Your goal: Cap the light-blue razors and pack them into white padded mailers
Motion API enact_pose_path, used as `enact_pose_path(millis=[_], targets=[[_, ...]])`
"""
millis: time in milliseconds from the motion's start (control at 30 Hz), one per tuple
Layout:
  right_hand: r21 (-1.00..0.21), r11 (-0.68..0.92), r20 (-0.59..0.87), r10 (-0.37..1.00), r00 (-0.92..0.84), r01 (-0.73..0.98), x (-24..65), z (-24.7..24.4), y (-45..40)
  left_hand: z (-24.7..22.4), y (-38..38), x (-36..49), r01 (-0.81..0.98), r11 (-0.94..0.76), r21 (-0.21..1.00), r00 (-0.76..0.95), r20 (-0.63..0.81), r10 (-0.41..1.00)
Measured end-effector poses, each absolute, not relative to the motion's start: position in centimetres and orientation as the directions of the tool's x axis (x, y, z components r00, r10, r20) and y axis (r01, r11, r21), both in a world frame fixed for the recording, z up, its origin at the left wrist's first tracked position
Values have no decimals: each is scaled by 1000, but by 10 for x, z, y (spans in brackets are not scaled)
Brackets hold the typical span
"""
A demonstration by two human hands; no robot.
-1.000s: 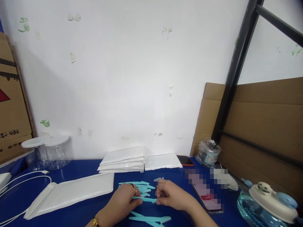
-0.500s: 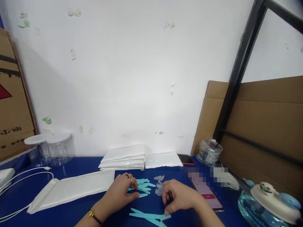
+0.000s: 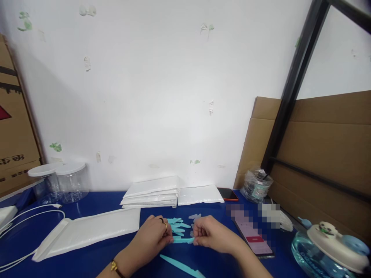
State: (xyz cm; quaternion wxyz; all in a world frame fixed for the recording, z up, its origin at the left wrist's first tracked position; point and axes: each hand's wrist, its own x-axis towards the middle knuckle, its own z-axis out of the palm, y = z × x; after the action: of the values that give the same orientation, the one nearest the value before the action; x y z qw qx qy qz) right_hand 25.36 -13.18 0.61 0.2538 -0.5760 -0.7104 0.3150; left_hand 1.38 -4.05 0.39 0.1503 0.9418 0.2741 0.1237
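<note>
A slim teal eyebrow razor (image 3: 183, 240) stretches between my two hands, low over the blue table. My left hand (image 3: 153, 235), with a ring and bracelet, pinches its left end. At the other end, the fingers of my right hand (image 3: 213, 233) close around the tip, where a pale piece partly shows. Just behind it lies a pile of teal razors (image 3: 179, 225), partly covered by my left hand. Small translucent caps (image 3: 194, 216) are heaped beside my right fingers, which hide some of them. Another teal razor (image 3: 182, 265) rests on the table in front of me.
White padded mailers (image 3: 150, 193) are stacked by the wall, with one long mailer (image 3: 89, 231) at left. Clear jars (image 3: 74, 183) and a white cable (image 3: 31, 210) are further left. To the right are a phone (image 3: 253, 235) and a teal bottle (image 3: 307, 255).
One razor has risen from the crossed razors in front and now spans both hands. My right hand has moved up and left; my left hand has shifted slightly away from the pile.
</note>
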Motion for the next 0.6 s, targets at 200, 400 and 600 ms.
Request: enact_pose_path(millis=[200,400,600], targets=[[-706,77,63,997,-46,704,274,-1,-125,9,-12,-2,584,-773,248,751,195,630],[-642,154,135,987,-86,751,270,6,-128,8,-40,8,419,-803,424,836,164,523],[-710,103,-99,965,-243,697,265,10,-134,-2,-72,26,365,-814,451,902,43,429]])
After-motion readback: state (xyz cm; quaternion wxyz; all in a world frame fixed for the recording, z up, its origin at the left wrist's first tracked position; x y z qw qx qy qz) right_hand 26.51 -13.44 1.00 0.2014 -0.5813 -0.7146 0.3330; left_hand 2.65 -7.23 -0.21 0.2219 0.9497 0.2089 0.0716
